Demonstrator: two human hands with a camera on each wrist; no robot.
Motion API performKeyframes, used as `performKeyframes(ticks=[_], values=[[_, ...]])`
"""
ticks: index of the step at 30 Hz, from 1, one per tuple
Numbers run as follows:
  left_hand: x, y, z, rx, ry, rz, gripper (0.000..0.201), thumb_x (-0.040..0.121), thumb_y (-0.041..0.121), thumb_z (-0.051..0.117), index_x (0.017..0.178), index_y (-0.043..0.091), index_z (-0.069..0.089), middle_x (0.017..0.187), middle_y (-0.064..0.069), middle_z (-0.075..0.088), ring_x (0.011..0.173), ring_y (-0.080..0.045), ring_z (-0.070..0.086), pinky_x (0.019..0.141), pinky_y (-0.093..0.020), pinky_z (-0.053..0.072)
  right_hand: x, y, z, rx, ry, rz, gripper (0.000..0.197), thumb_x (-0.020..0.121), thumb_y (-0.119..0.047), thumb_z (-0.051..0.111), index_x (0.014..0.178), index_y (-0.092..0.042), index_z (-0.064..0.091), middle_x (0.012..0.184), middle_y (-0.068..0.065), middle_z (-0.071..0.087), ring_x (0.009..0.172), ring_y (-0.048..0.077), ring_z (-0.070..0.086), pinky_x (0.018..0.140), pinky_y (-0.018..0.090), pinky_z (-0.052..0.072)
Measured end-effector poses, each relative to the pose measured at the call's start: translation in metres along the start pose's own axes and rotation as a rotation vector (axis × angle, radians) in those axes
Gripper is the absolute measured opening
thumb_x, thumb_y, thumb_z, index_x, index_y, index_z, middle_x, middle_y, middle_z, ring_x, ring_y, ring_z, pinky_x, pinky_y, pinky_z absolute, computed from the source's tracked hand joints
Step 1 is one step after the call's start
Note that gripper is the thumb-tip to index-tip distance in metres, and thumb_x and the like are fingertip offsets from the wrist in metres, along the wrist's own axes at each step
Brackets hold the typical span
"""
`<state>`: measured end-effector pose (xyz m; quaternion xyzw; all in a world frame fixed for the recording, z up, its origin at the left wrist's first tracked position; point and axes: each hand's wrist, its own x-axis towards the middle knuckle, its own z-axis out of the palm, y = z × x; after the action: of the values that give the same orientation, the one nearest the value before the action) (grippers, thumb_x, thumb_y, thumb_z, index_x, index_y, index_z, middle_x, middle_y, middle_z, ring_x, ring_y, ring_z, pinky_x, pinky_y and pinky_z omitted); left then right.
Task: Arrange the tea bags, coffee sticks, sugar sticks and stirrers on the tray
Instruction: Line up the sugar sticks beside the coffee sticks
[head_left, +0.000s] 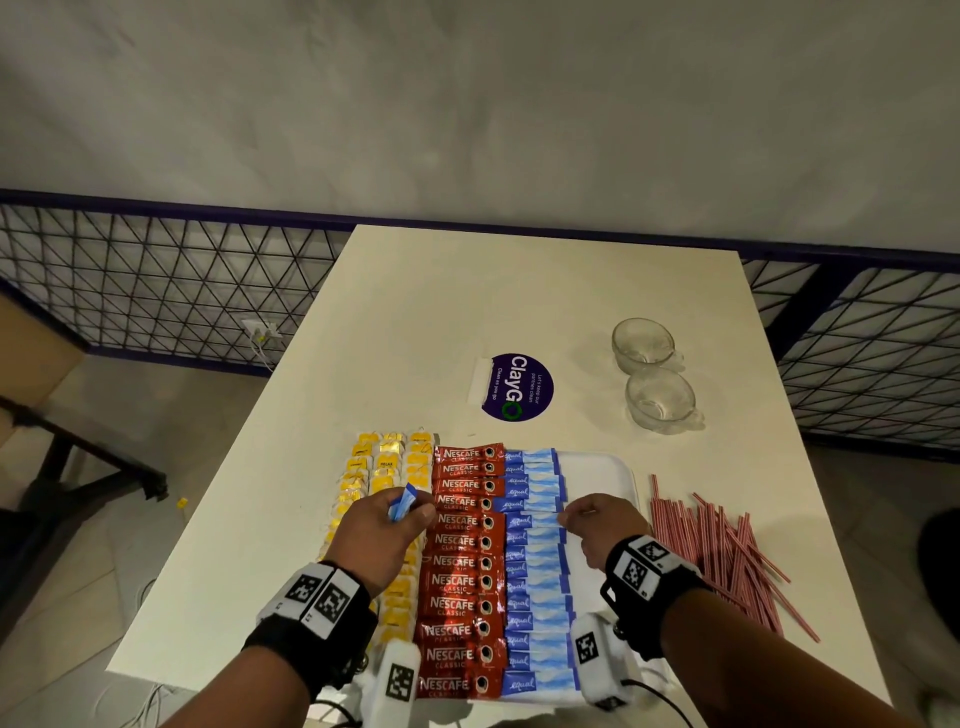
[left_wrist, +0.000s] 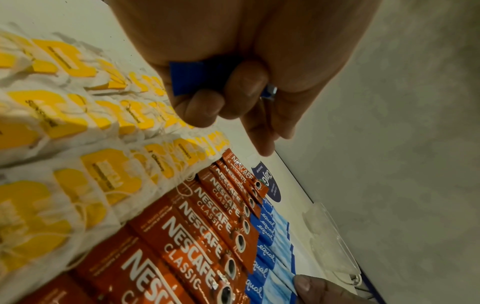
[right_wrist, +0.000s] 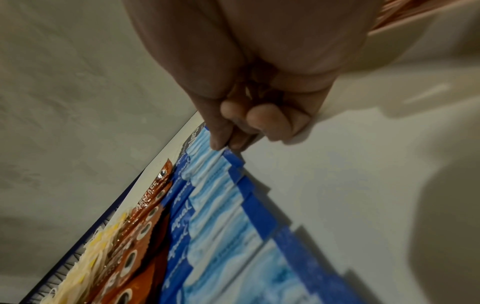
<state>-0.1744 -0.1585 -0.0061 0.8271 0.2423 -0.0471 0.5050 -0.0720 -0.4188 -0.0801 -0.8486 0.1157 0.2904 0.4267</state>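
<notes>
A white tray (head_left: 613, 470) holds three columns: yellow tea bags (head_left: 387, 470), red Nescafe coffee sticks (head_left: 462, 561) and blue Equal sugar sticks (head_left: 535, 587). My left hand (head_left: 384, 530) hovers over the tea bags and coffee sticks, its fingers curled round a small bundle of blue sugar sticks (head_left: 402, 503), also seen as blue sugar sticks (left_wrist: 193, 79) in the left wrist view. My right hand (head_left: 597, 519) pinches the right end of one sugar stick (right_wrist: 231, 155) in the blue column. Red-striped stirrers (head_left: 722, 545) lie loose on the table right of the tray.
Two clear glass cups (head_left: 652, 371) stand at the back right of the white table (head_left: 545, 291). A round purple ClayGo sticker (head_left: 519, 387) sits behind the tray. A wire-mesh fence (head_left: 156, 291) runs behind the table. The tray's right part is bare.
</notes>
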Motion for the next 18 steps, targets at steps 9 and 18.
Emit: performKeyframes(ticks=[9, 18], values=[[-0.001, -0.001, -0.001, -0.014, -0.007, -0.010, 0.005, 0.087, 0.025, 0.070, 0.082, 0.025, 0.072, 0.093, 0.007, 0.071, 0.092, -0.005, 0.062, 0.075, -0.020, 0.042, -0.005, -0.008, 0.000, -0.158, 0.049, -0.025, 0.016, 0.086, -0.035, 0.069, 0.076, -0.024, 0.064, 0.074, -0.006, 0.064, 0.066, 0.016, 0.056, 0.050, 0.020, 0.035], [-0.002, -0.001, 0.000, -0.021, -0.013, -0.025, 0.007, 0.087, 0.024, 0.069, 0.083, 0.020, 0.073, 0.093, 0.007, 0.071, 0.090, -0.006, 0.063, 0.079, -0.027, 0.043, -0.012, -0.016, 0.001, -0.260, 0.070, -0.016, 0.014, 0.089, -0.036, 0.064, 0.079, -0.027, 0.067, 0.078, -0.010, 0.059, 0.070, 0.011, 0.053, 0.061, 0.020, 0.037]])
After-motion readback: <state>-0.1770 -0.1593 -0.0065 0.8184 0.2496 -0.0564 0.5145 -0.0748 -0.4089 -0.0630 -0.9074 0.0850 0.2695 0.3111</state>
